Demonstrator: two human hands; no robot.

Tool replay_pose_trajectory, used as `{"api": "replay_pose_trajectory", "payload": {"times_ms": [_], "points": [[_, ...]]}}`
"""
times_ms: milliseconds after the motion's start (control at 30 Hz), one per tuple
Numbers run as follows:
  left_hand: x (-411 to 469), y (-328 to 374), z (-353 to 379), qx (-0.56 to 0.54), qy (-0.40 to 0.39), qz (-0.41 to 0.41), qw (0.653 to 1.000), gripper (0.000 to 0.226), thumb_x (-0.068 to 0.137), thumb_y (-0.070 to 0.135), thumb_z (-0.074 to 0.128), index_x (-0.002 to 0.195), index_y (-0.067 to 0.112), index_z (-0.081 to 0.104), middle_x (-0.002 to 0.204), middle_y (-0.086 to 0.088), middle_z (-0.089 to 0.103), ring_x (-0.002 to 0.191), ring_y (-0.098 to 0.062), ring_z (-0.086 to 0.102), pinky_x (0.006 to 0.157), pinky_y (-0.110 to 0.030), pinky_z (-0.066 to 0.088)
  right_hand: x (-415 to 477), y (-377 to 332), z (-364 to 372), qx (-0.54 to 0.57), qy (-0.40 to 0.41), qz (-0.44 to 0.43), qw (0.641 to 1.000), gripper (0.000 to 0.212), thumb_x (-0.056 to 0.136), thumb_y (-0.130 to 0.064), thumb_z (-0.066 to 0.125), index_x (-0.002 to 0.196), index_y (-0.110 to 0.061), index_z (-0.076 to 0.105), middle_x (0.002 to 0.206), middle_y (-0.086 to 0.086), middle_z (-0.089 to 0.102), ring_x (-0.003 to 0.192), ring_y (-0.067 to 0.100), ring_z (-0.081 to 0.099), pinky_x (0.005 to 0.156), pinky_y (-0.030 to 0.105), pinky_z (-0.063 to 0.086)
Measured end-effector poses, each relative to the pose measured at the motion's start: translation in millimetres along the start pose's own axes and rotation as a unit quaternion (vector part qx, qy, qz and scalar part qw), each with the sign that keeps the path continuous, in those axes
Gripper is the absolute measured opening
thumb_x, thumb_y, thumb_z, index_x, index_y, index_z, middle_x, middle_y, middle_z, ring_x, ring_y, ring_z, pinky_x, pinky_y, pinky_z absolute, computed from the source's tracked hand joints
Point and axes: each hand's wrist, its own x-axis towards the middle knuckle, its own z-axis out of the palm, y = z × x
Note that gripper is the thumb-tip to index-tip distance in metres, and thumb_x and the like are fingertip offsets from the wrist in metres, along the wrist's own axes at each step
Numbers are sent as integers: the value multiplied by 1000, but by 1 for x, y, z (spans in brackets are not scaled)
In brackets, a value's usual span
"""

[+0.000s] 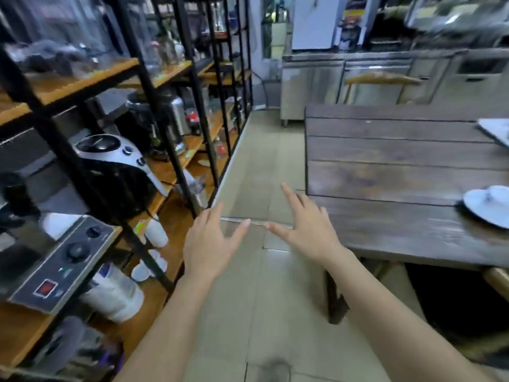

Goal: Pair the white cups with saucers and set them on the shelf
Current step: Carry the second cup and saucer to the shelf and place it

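My left hand [210, 245] and my right hand [305, 230] hover over the tiled aisle between the shelf and the table, fingers spread, holding nothing. A white saucer [487, 209] with a white cup lying on it sits at the right edge of the dark wooden table [391, 172], well right of my right hand. On a low board of the black-framed wooden shelf [176, 221], left of my left hand, stand white cups [155, 232], and a further white cup [141, 271] sits lower, partly hidden by a black post.
The shelf holds a black and silver appliance [115, 166], a control box with knobs [60, 263], a white jug [115, 293] and jars. Steel counters [358, 81] line the back. A wooden chair [382, 78] stands behind the table. A grey tray corner [495, 130] lies at the table's far right.
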Motion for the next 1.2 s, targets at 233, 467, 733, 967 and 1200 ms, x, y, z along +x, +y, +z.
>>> {"api": "replay_pose_trajectory", "payload": {"times_ms": [233, 467, 733, 967, 1200], "points": [[55, 108, 109, -62, -83, 75, 992, 67, 81, 47, 63, 136, 13, 45, 135, -14, 53, 125, -30, 46, 98, -36, 36, 1, 135, -57, -52, 57, 120, 990, 82, 81, -62, 47, 146, -27, 12, 144, 6, 38, 129, 27, 37, 99, 46, 28], [110, 216, 210, -113, -135, 118, 977, 67, 80, 55, 58, 135, 17, 45, 138, -9, 51, 125, -28, 46, 96, -38, 38, 16, 258, -126, -88, 75, 220, 969, 87, 79, -63, 50, 147, -27, 11, 139, 7, 41, 126, 26, 40, 100, 44, 30], [131, 336, 294, -118, -228, 181, 949, 70, 78, 65, 50, 135, 25, 43, 137, -3, 52, 123, -26, 48, 100, -43, 38, -4, 364, -207, -71, 158, 328, 929, 84, 80, -59, 54, 146, -25, 17, 136, 6, 46, 125, 22, 40, 100, 45, 30], [127, 404, 365, -170, -267, 136, 939, 68, 80, 57, 57, 136, 21, 43, 140, -6, 48, 127, -25, 44, 104, -43, 36, -25, 457, -242, -48, 145, 380, 912, 85, 79, -60, 55, 146, -24, 16, 138, 9, 44, 123, 24, 44, 98, 43, 30], [116, 435, 435, -87, -321, 86, 939, 76, 77, 67, 50, 138, 24, 37, 143, -4, 45, 128, -26, 43, 99, -42, 36, -34, 537, -239, 69, 100, 422, 898, 90, 75, -64, 57, 145, -23, 18, 150, 5, 31, 132, 19, 36, 101, 40, 33]]}}
